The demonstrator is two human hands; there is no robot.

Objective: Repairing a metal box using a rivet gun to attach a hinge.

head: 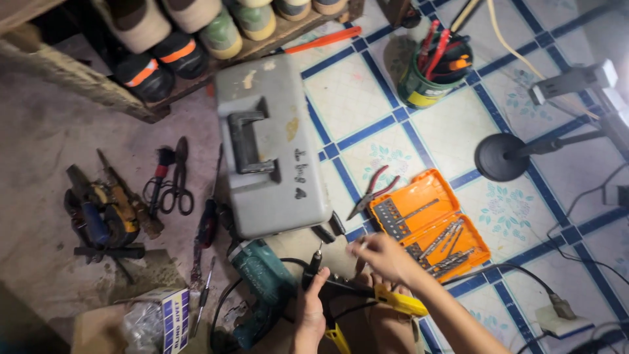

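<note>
Two hands work low in the frame, just right of centre. The left hand (309, 313) is closed around a black rotary tool (313, 267) whose thin bit points up toward the grey toolbox (270, 147). The right hand (383, 254) hovers just above and right of it, fingertips pinched together near the lower left corner of the orange bit case (429, 225); whether they grip a small bit I cannot tell, as the spot is blurred. A yellow clamp (400, 303) lies under the right wrist, touching the tool's dark body. The bit case lies open at centre right on the blue-lined tiles, rows of drill bits in both halves. Red-handled pliers (372, 191) rest between it and the toolbox. A teal drill (262, 278) lies just left of the left hand, below the toolbox. At lower left sits a small box (173, 314) with a blue-and-white label beside a clear bag of small metal parts. Scissors (177, 177) and a heap of hand tools (105, 213) lie at centre left on bare concrete. A green can (426, 82) with a yellow band, upper right of centre, holds red and orange handles. A black lamp base (501, 157) stands at right.
</note>
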